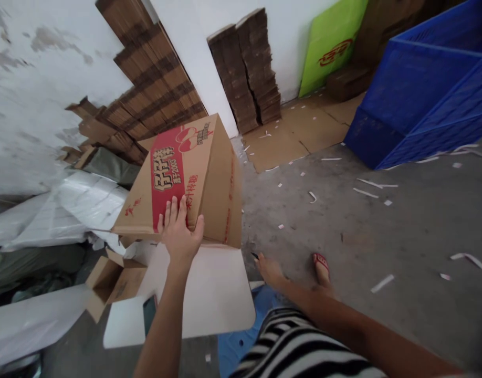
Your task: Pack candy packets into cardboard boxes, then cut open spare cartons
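A left hand [180, 231] is pressed flat, fingers spread and clamped on nothing, against the near face of a printed cardboard box [186, 178] that is tipped up on edge above a white board [209, 294] serving as a worktop. The right hand [269, 269] is held low beside the box's lower right corner, fingers loosely extended with nothing gripped; whether it touches the box cannot be told. A smaller open carton [111, 281] is seen to the left of the board, with white plastic sheeting [75, 205] piled beyond it. Flattened cartons [247, 68] are stacked against the wall, a blue crate [430, 89] stands to the right, and paper scraps [373, 184] are scattered over the concrete floor [383, 231]. The box would best be steadied, it is judged, by keeping the palm spread wide on the panel and bringing support to the lower edge so that it is not allowed to slide off the board.
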